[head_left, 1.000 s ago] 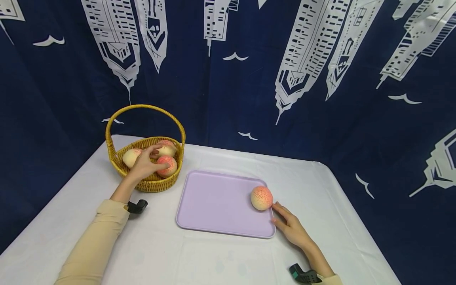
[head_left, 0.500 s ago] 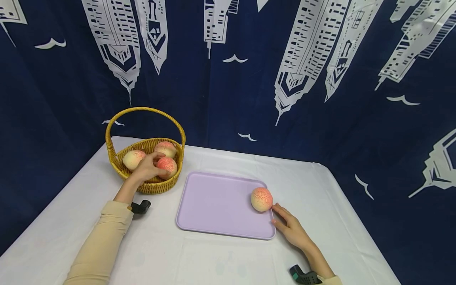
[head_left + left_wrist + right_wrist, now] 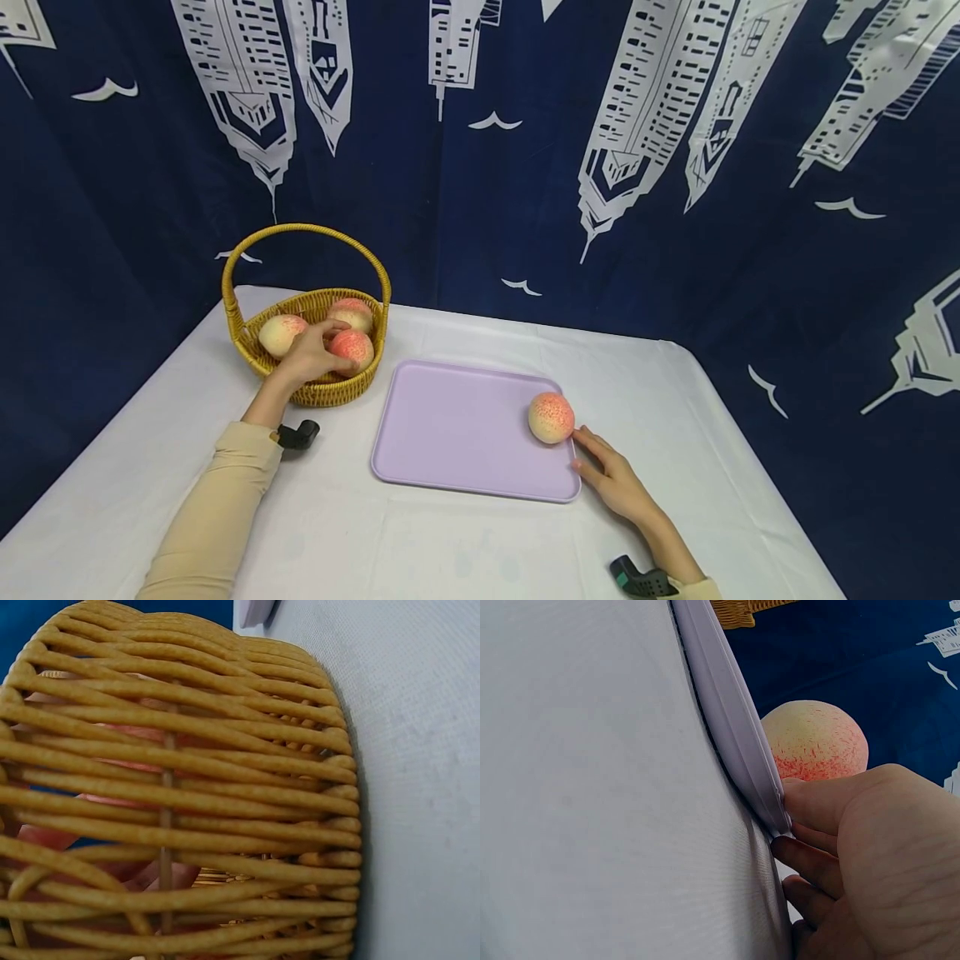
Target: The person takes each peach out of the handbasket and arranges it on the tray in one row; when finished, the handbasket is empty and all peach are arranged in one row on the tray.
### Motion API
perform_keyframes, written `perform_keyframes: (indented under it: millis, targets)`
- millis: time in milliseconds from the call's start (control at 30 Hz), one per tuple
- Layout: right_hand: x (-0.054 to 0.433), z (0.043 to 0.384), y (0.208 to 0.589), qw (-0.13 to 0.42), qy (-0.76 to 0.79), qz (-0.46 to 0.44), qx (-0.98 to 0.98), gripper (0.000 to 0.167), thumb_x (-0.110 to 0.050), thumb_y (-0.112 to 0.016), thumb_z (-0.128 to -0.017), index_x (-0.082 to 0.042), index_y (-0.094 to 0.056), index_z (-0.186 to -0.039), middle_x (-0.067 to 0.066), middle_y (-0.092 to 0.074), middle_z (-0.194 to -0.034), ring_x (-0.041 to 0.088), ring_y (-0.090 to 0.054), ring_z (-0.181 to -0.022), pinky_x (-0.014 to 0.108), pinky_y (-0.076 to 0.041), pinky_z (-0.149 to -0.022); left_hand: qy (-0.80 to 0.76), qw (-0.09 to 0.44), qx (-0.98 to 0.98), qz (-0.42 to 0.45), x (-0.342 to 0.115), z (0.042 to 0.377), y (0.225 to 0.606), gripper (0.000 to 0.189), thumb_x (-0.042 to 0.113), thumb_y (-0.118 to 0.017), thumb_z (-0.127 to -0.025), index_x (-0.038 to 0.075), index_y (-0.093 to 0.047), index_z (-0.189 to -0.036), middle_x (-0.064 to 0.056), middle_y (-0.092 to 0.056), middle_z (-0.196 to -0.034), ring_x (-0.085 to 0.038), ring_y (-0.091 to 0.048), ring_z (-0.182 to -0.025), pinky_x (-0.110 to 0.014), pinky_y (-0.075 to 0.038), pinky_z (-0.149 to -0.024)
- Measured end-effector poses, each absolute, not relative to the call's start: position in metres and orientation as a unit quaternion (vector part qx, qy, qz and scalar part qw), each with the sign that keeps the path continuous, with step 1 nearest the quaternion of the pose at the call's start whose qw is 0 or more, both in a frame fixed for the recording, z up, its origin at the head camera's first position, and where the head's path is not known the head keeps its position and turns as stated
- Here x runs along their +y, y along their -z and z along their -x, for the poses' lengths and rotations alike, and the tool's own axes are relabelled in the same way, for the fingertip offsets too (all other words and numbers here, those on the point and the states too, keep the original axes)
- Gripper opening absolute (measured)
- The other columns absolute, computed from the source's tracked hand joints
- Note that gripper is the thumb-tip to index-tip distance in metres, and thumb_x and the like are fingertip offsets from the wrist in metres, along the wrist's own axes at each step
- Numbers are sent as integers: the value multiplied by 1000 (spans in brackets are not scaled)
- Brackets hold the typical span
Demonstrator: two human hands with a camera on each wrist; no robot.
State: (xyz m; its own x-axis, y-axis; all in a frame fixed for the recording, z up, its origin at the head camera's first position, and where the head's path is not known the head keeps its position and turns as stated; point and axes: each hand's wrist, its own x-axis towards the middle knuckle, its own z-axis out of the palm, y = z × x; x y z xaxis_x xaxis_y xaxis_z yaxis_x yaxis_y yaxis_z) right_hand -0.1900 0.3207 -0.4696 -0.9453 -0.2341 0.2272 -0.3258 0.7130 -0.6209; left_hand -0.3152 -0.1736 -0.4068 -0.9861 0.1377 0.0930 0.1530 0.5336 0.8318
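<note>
In the head view, my left hand (image 3: 309,354) reaches into a yellow wicker basket (image 3: 330,396) and grips a pink-red peach (image 3: 354,348), thumb on its near side and fingers on its far side. Two other peaches lie in the basket: a pale one (image 3: 281,335) and one behind (image 3: 351,314). The left wrist view is mostly filled by the basket wall (image 3: 187,780), which hides much of that hand. My right hand (image 3: 618,487) touches a lilac tray (image 3: 457,429) at its right edge, thumb and fingers spread along the rim. One peach (image 3: 551,417) sits on the tray beside those fingers.
A white cloth (image 3: 360,542) covers the table. Over the basket arches a tall handle (image 3: 303,227). Behind the table hangs a dark blue curtain (image 3: 487,208) with white building prints. A black wrist camera (image 3: 298,435) sits on the left wrist.
My left hand has moved slightly right and lower in the basket, its thumb and fingers closing round the pink-red peach. The right hand, tray and its peach have stayed put.
</note>
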Motion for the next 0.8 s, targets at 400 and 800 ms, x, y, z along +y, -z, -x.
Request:
perform_keyframes:
  millis: [400, 800]
  targets:
    - [319, 189, 470, 62, -347, -145, -925, 49, -15, -62, -95, 1, -51, -139, 28, -41, -148, 45, -37, -138, 60, -27, -109, 516, 26, -854, 63, -178, 315, 398, 74, 9, -76, -80, 2, -41, -144, -28, -46, -138, -43, -46, -125, -53, -43, -102]
    - [319, 190, 468, 52, -354, -143, -923, 49, -15, -62, -95, 0, -50, -140, 27, -40, -149, 44, -35, -139, 60, -25, -110, 520, 47, -850, 61, -177, 309, 383, 74, 9, -75, -78, 7, -42, -144, -22, -44, -140, -40, -44, -124, -50, -45, -100]
